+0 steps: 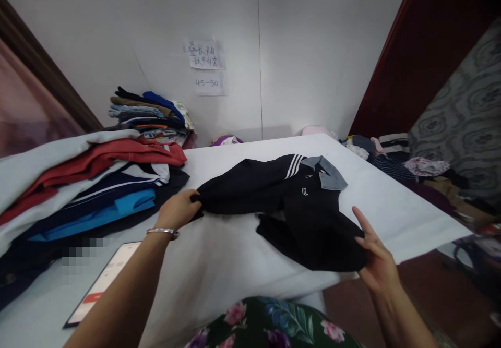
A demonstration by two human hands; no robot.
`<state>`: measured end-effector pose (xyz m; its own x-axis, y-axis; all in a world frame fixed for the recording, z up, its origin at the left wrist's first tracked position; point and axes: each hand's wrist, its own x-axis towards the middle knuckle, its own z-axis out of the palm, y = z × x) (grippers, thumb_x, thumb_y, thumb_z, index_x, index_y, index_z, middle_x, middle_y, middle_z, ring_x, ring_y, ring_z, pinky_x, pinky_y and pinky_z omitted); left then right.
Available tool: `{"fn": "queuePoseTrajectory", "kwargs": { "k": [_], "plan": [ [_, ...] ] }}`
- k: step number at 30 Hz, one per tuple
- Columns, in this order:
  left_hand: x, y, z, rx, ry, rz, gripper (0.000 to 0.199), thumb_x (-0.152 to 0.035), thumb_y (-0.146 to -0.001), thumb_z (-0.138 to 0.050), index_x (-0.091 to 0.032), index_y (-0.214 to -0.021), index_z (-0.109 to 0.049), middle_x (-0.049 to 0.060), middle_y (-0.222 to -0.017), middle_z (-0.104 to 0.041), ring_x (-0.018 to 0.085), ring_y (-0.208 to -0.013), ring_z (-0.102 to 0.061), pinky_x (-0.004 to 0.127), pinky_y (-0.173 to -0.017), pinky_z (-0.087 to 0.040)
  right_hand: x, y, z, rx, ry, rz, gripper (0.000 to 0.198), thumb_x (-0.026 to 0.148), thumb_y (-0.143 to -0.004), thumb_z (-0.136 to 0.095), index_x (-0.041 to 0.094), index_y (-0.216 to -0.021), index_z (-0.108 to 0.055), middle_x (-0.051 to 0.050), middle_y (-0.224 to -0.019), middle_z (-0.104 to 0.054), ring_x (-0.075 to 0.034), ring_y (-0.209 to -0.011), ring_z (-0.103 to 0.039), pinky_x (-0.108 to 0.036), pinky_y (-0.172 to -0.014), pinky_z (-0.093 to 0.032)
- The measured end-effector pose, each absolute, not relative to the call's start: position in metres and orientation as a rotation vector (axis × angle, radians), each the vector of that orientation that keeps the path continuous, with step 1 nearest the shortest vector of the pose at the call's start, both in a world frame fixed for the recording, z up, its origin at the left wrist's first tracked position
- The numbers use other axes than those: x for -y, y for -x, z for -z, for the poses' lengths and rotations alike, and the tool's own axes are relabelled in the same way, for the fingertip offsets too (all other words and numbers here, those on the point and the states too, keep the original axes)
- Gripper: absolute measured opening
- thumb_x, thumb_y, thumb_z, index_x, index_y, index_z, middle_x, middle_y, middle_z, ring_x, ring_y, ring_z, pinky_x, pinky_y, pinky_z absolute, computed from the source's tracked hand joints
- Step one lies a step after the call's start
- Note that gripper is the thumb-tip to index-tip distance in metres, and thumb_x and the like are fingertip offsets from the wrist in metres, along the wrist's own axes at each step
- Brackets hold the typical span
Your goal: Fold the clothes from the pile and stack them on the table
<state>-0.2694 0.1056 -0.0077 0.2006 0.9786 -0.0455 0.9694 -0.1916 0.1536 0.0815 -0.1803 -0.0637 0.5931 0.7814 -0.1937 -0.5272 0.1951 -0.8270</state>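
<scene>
A black long-sleeved top (pixel 270 186) with a grey collar and white shoulder stripes lies spread on the white-covered table (pixel 223 254). The cuff end of one sleeve is pinched by my left hand (pixel 178 210), which wears a silver bangle. At the near right, my right hand (pixel 376 259) holds an edge of the black fabric. Its index finger sticks out apart from the cloth, and its lower fingers are partly hidden. Another cuff of the top rests near the table's middle, below the body of the garment.
Piled clothes (pixel 94 181) line the left side, with a folded stack (pixel 151 113) behind them. A phone (pixel 105 285) lies by my left forearm. Handwritten paper signs (pixel 205 56) hang on the wall. More clothes (pixel 426 168) are heaped beyond the table's right edge.
</scene>
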Motion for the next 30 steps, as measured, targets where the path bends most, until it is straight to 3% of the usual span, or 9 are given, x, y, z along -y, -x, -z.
{"fn": "queuePoseTrajectory", "kwargs": {
  "k": [4,7,10,14,18,21,24,26,30],
  "plan": [
    [-0.098,0.287,0.032,-1.887,-2.474,0.033,0.039,-0.035,-0.075,-0.053,-0.019,-0.108,-0.065,0.014,-0.120,-0.064,0.032,-0.115,-0.056,0.043,-0.085,-0.047,0.185,-0.085,0.071,0.151,1.013,-0.945,0.070,0.023,-0.061,-0.072,0.030,-0.129,-0.057,0.002,-0.083,-0.074,-0.015,-0.068,-0.068,-0.023,-0.062,-0.057],
    [-0.071,0.284,0.060,-1.828,-2.742,-0.322,0.046,-0.034,-0.080,-0.052,-0.015,-0.121,-0.059,0.017,-0.138,-0.051,0.033,-0.129,-0.043,0.054,-0.103,-0.034,0.181,-0.083,0.073,0.130,1.031,-0.900,0.065,0.027,-0.063,-0.071,0.030,-0.127,-0.058,0.001,-0.092,-0.074,-0.016,-0.077,-0.069,-0.023,-0.067,-0.057],
    [-0.043,0.274,0.080,-1.467,-2.894,-0.610,0.044,-0.036,-0.085,-0.051,-0.018,-0.125,-0.057,0.014,-0.137,-0.053,0.029,-0.128,-0.046,0.053,-0.111,-0.025,0.175,-0.082,0.065,0.180,1.048,-0.843,0.064,0.029,-0.063,-0.071,0.031,-0.126,-0.058,0.001,-0.089,-0.073,-0.016,-0.077,-0.069,-0.024,-0.068,-0.056],
    [-0.027,0.266,0.091,-1.319,-2.791,-0.538,0.042,-0.032,-0.082,-0.055,-0.020,-0.121,-0.062,0.012,-0.131,-0.059,0.030,-0.122,-0.052,0.051,-0.106,-0.035,0.162,-0.085,0.048,0.279,1.041,-0.722,0.059,0.031,-0.063,-0.070,0.029,-0.122,-0.061,0.002,-0.081,-0.071,-0.016,-0.071,-0.067,-0.027,-0.068,-0.056],
    [-0.040,0.272,0.081,-1.289,-2.509,-0.375,0.034,-0.042,-0.082,-0.055,-0.022,-0.106,-0.070,0.007,-0.114,-0.069,0.025,-0.102,-0.064,0.034,-0.087,-0.051,0.136,-0.090,0.040,0.326,1.121,-0.647,0.065,0.030,-0.061,-0.074,0.029,-0.125,-0.060,0.003,-0.082,-0.070,-0.015,-0.069,-0.066,-0.022,-0.062,-0.054],
    [-0.069,0.279,0.063,-1.447,-2.357,-0.438,0.038,-0.050,-0.086,-0.048,-0.024,-0.107,-0.068,0.003,-0.110,-0.071,0.021,-0.095,-0.066,0.029,-0.083,-0.051,0.111,-0.092,0.053,0.406,1.320,-0.650,0.076,0.038,-0.064,-0.076,0.035,-0.135,-0.050,0.001,-0.116,-0.066,-0.021,-0.099,-0.065,-0.026,-0.078,-0.055],
    [-0.114,0.282,0.053,-1.690,-2.354,-0.481,0.039,-0.043,-0.089,-0.045,-0.019,-0.113,-0.064,0.007,-0.118,-0.066,0.022,-0.108,-0.061,0.031,-0.093,-0.045,0.092,-0.090,0.084,0.590,1.524,-0.539,0.083,0.046,-0.068,-0.072,0.035,-0.143,-0.038,0.003,-0.149,-0.040,-0.026,-0.135,-0.039,-0.034,-0.107,-0.039],
    [-0.146,0.281,0.054,-1.797,-2.369,-0.410,0.042,-0.040,-0.090,-0.043,-0.015,-0.119,-0.060,0.011,-0.125,-0.062,0.024,-0.115,-0.057,0.032,-0.096,-0.043,0.085,-0.085,0.108,0.730,1.667,-0.487,0.086,0.046,-0.069,-0.071,0.032,-0.146,-0.035,0.001,-0.150,-0.038,-0.028,-0.139,-0.032,-0.037,-0.112,-0.032],
    [-0.190,0.266,0.061,-1.847,-2.373,-0.275,0.053,-0.046,-0.088,-0.046,-0.009,-0.126,-0.054,0.019,-0.128,-0.058,0.027,-0.118,-0.054,0.034,-0.096,-0.041,0.079,-0.073,0.144,1.110,1.738,-0.479,0.068,0.041,-0.074,-0.066,0.028,-0.138,-0.049,-0.004,-0.135,-0.056,-0.031,-0.129,-0.047,-0.043,-0.110,-0.035]
  ]
}}
